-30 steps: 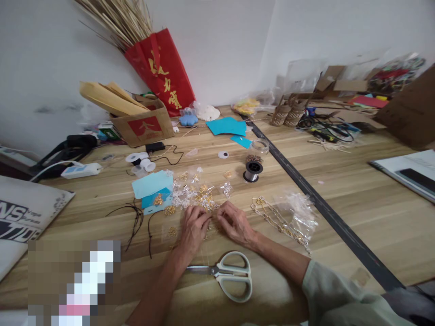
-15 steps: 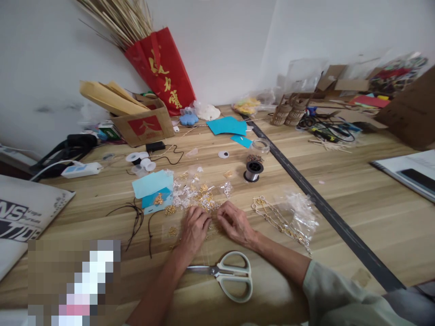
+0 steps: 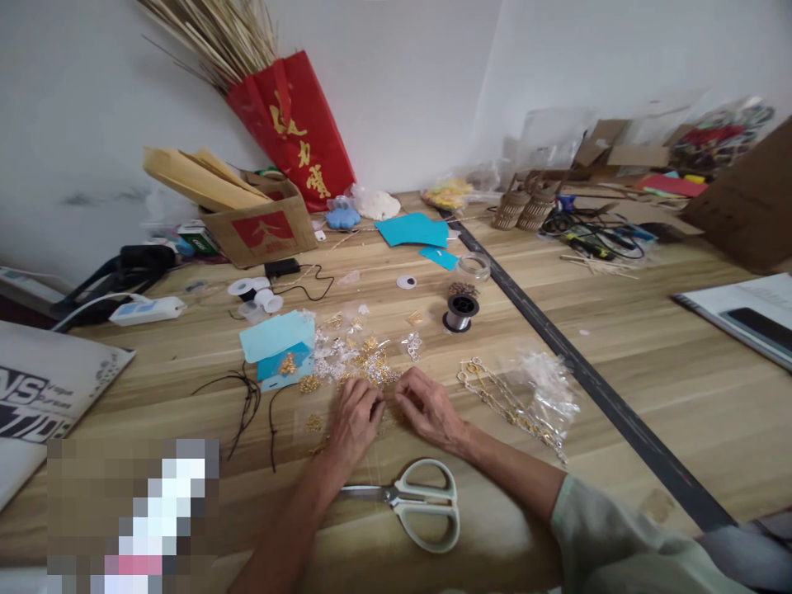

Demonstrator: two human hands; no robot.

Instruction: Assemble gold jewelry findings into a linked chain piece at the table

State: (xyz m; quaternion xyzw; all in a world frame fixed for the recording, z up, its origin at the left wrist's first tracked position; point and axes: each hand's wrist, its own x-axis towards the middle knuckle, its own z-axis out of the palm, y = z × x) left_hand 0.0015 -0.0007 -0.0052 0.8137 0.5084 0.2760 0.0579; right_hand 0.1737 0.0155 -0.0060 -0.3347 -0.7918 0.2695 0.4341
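My left hand [image 3: 357, 412] and my right hand [image 3: 426, 406] rest close together on the table, fingers curled inward toward each other. Whatever lies between their fingertips is too small to name. Just beyond them spreads a pile of small gold and silver jewellery findings [image 3: 371, 359]. Tiny gold beads [image 3: 314, 423] lie on clear plastic beside my left wrist. Scissors with pale handles [image 3: 426, 503] lie in front of my hands, their blades partly under my left forearm. To the right of my right hand are gold and silver chains [image 3: 507, 404] next to clear plastic bags [image 3: 548, 388].
A spool of thin wire [image 3: 461, 313] stands behind the pile, near a glass jar [image 3: 473, 268]. Blue card pieces [image 3: 278, 338] and black cords [image 3: 251, 400] lie at left. A red bag [image 3: 297, 124] and a cardboard box [image 3: 263, 231] stand at the back. A dark strip [image 3: 594, 379] crosses the table.
Both hands keep almost the same place and pose. The view has shifted very slightly; nothing else visibly differs.
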